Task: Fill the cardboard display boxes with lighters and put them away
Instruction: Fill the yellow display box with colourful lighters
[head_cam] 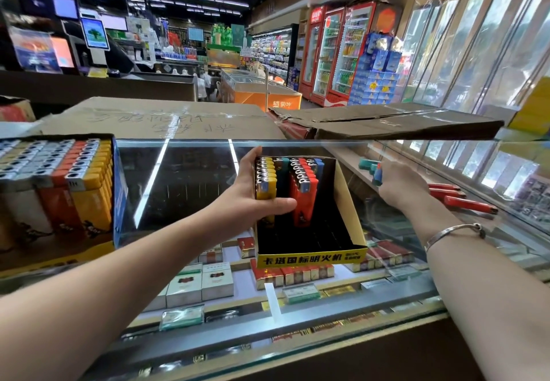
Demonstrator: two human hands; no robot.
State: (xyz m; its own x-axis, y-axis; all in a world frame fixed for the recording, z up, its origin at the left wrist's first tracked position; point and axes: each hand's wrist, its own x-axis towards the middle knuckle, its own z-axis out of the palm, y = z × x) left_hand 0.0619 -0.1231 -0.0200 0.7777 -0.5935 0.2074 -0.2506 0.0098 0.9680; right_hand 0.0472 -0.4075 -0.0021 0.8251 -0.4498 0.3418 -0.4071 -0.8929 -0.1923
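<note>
L hand (262, 193) grips yellow-fronted cardboard display box (351, 202) w/ lighters; R hand (398, 184) pinches blue plastic lighter (378, 176). Risk: half-empty rows could topple if box tilts.

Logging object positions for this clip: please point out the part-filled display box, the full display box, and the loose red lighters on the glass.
part-filled display box (346, 199): head view, bare right cardboard wall.
full display box (119, 190): head view, blue right side.
loose red lighters (467, 203): head view, body of the nearest one.

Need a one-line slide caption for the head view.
Left hand steadies a part-filled lighter display box on the glass counter; right hand picks up a blue lighter.
</note>
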